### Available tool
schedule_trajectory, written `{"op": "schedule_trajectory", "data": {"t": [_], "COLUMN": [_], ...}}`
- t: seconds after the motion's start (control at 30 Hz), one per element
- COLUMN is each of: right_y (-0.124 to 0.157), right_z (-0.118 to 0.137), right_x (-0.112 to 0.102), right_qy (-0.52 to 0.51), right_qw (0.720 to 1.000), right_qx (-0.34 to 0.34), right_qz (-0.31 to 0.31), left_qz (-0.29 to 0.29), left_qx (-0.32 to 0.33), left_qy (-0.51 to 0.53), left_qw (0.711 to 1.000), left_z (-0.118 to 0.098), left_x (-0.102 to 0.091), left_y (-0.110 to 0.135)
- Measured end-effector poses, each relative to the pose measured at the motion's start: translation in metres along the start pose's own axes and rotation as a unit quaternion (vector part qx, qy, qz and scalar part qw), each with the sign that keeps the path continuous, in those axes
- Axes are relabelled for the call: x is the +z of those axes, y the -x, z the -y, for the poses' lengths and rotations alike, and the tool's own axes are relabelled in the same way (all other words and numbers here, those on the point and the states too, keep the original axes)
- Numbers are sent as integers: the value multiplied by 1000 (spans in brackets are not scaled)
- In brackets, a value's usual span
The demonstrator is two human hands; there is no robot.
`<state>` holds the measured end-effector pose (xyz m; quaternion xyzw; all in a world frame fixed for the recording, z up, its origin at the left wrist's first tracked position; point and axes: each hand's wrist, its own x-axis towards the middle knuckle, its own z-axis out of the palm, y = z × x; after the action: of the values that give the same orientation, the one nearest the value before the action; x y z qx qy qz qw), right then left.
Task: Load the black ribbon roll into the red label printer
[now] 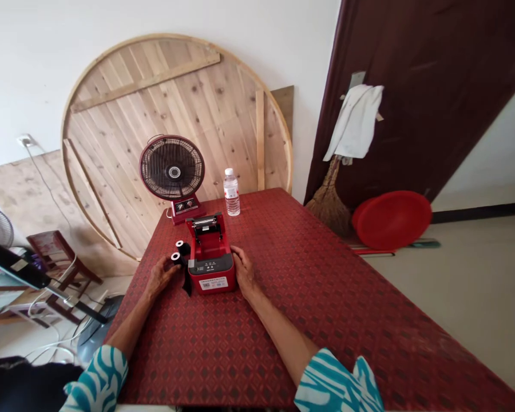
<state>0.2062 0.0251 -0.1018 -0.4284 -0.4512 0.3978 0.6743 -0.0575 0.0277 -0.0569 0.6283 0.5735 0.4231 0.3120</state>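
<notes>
A small red label printer [210,257] stands on the red patterned table [309,297], its lid tipped open toward the back. My left hand [162,273] is closed round a black ribbon roll [178,258] with white cores, just left of the printer. A second black roll end [182,246] sits right behind it. My right hand [242,270] rests flat against the printer's right side, fingers stretched along it.
A dark red table fan [172,170] and a clear water bottle [231,193] stand behind the printer. A round wooden tabletop [223,109] leans on the wall. A broom [329,200], a red basin [391,218] and a dark door are at right; wooden stools at left.
</notes>
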Motion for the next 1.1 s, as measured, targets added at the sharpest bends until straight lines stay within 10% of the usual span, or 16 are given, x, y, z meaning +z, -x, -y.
{"op": "schedule_trajectory", "data": {"t": [0.23, 0.5, 0.73, 1.1], "right_y": [-2, -2, -3, -4], "right_z": [1, 4, 2, -3], "right_x": [1, 4, 6, -4], "right_qy": [16, 8, 1, -22], "right_qw": [1000, 1000, 999, 999], "right_qx": [-20, -17, -34, 28], "right_qz": [-10, -11, -17, 2], "left_qz": [-79, 100, 181, 193], "left_qx": [28, 202, 179, -7], "left_qy": [72, -169, -203, 41], "left_qw": [994, 959, 946, 980], "left_z": [-25, -123, -136, -116], "left_x": [-16, 15, 29, -78], "left_y": [-3, -14, -30, 41]}}
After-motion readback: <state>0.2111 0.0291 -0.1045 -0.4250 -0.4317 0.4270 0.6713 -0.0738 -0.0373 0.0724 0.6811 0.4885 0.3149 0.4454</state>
